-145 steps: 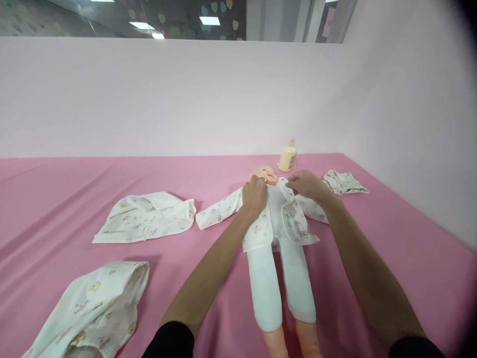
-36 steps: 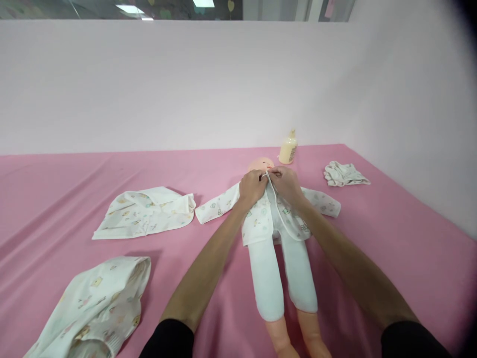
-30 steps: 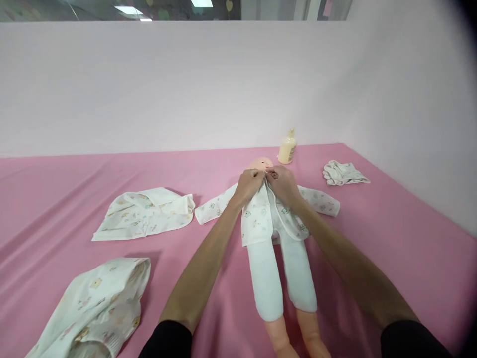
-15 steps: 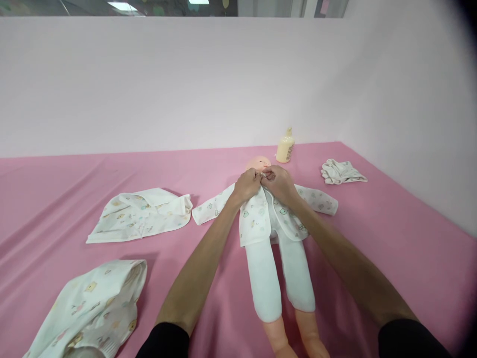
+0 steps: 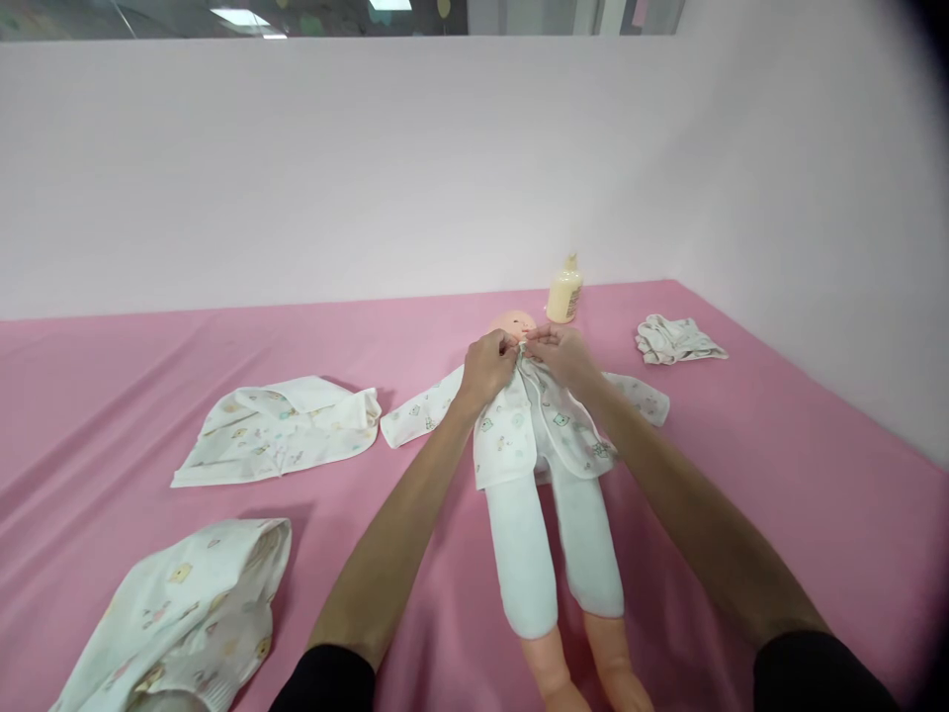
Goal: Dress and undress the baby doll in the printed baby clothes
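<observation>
A baby doll (image 5: pixel 521 554) lies on its back with its head away from me and its feet toward me. It wears a white printed baby jacket (image 5: pixel 506 435), whose front edges part below the neck over a white body. At the jacket's neckline, just under the doll's chin, my left hand (image 5: pixel 489 368) pinches the fabric. My right hand (image 5: pixel 564 358) pinches the same neckline from the other side, close to the left. The fingertips partly hide the collar, so any fastener there cannot be made out. Both jacket sleeves stretch out sideways.
A pale yellow pump bottle (image 5: pixel 564 292) stands beyond the doll's head. A folded printed cloth (image 5: pixel 678 340) lies at the right. Printed white garments lie at the left, one flat (image 5: pixel 282 430) and one bunched (image 5: pixel 185 603). Pink sheeting (image 5: pixel 778 494) covers the surface, bounded by white walls (image 5: pixel 333 178).
My right hand has shifted slightly, its fingers straightening more at the neckline. The left hand stays pinched on the collar. The view has moved a little.
</observation>
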The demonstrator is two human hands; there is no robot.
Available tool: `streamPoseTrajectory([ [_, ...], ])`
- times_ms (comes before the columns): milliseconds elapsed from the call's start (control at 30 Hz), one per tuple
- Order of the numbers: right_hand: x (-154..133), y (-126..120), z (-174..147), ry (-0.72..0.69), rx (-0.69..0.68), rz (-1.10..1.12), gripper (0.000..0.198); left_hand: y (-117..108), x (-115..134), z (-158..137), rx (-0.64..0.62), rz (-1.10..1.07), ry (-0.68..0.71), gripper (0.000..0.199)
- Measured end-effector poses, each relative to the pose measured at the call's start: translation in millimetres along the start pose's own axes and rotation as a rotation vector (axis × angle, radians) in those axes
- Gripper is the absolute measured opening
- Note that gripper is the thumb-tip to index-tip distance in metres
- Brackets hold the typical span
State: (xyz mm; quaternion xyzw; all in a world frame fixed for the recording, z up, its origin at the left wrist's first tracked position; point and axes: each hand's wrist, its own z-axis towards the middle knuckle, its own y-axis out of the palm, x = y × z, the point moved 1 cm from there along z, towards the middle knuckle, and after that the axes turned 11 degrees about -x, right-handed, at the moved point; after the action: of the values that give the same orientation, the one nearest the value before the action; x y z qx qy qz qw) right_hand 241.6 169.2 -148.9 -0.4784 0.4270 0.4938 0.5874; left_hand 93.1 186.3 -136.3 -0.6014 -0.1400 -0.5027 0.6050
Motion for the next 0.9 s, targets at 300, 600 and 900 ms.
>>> streamPoseTrajectory([
  [300, -30, -12, -16, 0.046, -0.051, -0.284, 0.011, -29, 13, -12, -0.326, -0.126, -0.154, 0.018],
  [600, -48, -5, -33, 0.090, -0.204, -0.729, 0.015, -43, 31, -25, -0.503, 0.281, -0.164, 0.031],
  [900, -43, -16, -25, 0.099, -0.212, -0.733, 0.005, 9, 57, -51, -0.220, 0.861, -0.149, 0.026],
])
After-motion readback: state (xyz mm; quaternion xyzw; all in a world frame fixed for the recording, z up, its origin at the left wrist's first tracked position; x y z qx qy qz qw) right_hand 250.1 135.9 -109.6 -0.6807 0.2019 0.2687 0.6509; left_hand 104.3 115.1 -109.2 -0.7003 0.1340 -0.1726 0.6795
